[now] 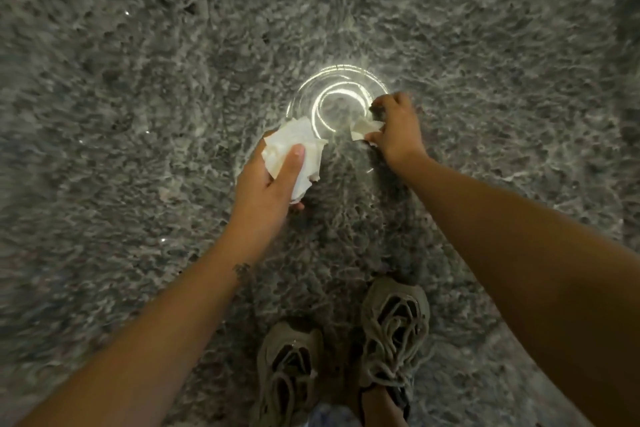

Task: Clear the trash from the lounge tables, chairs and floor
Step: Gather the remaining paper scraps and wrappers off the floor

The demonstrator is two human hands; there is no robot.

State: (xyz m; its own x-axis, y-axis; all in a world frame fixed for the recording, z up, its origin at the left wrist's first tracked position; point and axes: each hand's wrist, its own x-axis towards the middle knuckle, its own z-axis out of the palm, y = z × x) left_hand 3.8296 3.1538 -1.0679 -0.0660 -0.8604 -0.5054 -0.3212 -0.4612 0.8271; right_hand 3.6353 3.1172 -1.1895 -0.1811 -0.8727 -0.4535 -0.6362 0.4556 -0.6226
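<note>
I look straight down at a shaggy grey carpet point(138, 114). My left hand point(266, 184) grips a crumpled white napkin point(294, 152), with the thumb pressed across it. My right hand point(398, 128) reaches down to the floor and pinches a smaller crumpled white paper scrap point(363, 128) between thumb and fingers. Just beyond both hands a clear round glass dish point(332, 97) lies on the carpet, shining with bright ring-shaped reflections. The right hand's fingertips are at the dish's right edge.
My two feet in tan laced sneakers point(391, 329) stand on the carpet near the bottom of the view. The carpet fills the whole view on every side. A few tiny glinting specks point(126, 13) lie on it at the left.
</note>
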